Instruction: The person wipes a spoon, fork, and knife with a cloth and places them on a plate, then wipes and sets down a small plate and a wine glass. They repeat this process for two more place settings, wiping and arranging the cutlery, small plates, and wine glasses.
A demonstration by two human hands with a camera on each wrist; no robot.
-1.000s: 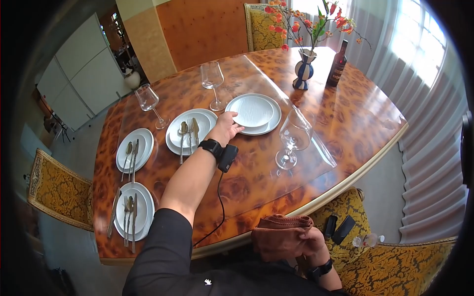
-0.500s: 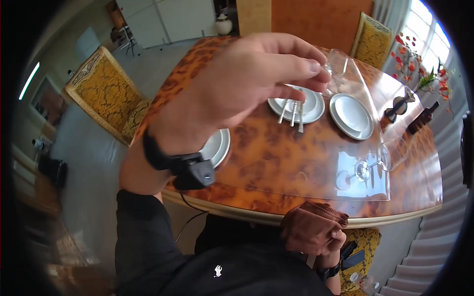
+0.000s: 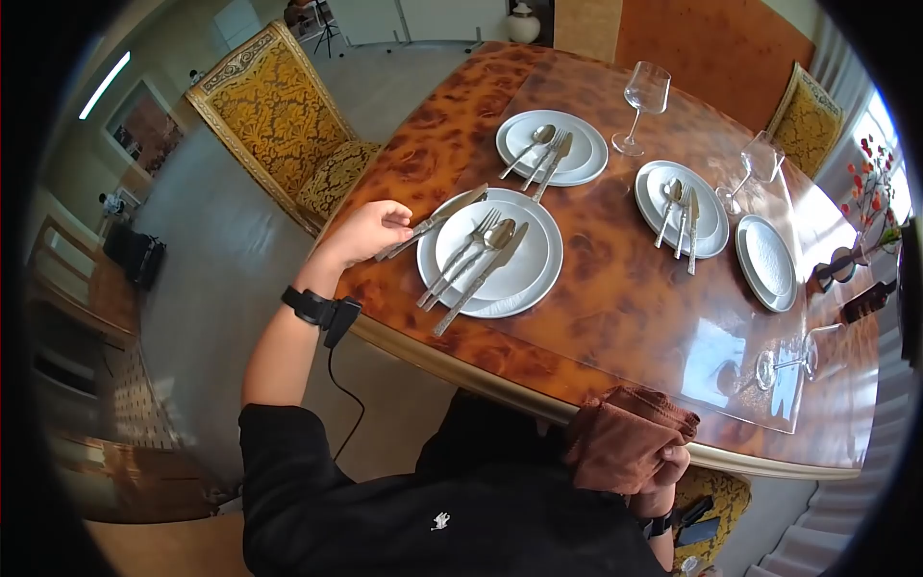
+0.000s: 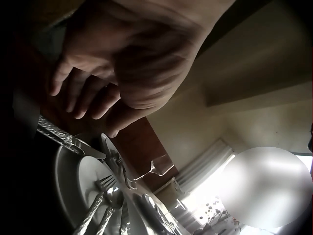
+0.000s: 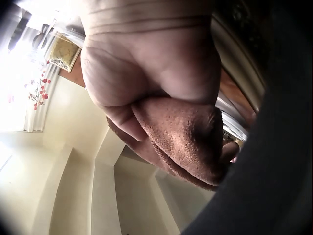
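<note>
Beside the nearest plate stack (image 3: pixel 538 274), the left hand (image 3: pixel 365 234) hovers with loosely bent fingers near the handle end of a knife (image 3: pixel 452 209) lying at the plate's left edge. In the left wrist view the hand (image 4: pixel 132 58) shows its palm, with nothing visible between the fingers and the knife (image 4: pixel 58 133) below them. A fork (image 3: pixel 463 255), a spoon (image 3: pixel 495 236) and another knife (image 3: pixel 487 274) lie on the small upper plate. The right hand (image 3: pixel 671 466) grips a folded brown cloth (image 3: pixel 620 442) at the table's front edge; the right wrist view shows the cloth (image 5: pixel 181 137) under the palm.
Farther along the table are stacked plates with cutlery (image 3: pixel 577 159), another set (image 3: pixel 707 231) and stacked plates without cutlery (image 3: pixel 769 260). Wine glasses (image 3: pixel 646 91), a vase (image 3: pixel 838 264) and a dark bottle (image 3: pixel 868 301) stand beyond. A yellow patterned chair (image 3: pixel 279 115) is at the left.
The left hand has moved from the plates without cutlery, up past the camera, and down to the knife beside the nearest plates. The head view has turned left. The right hand still grips the cloth.
</note>
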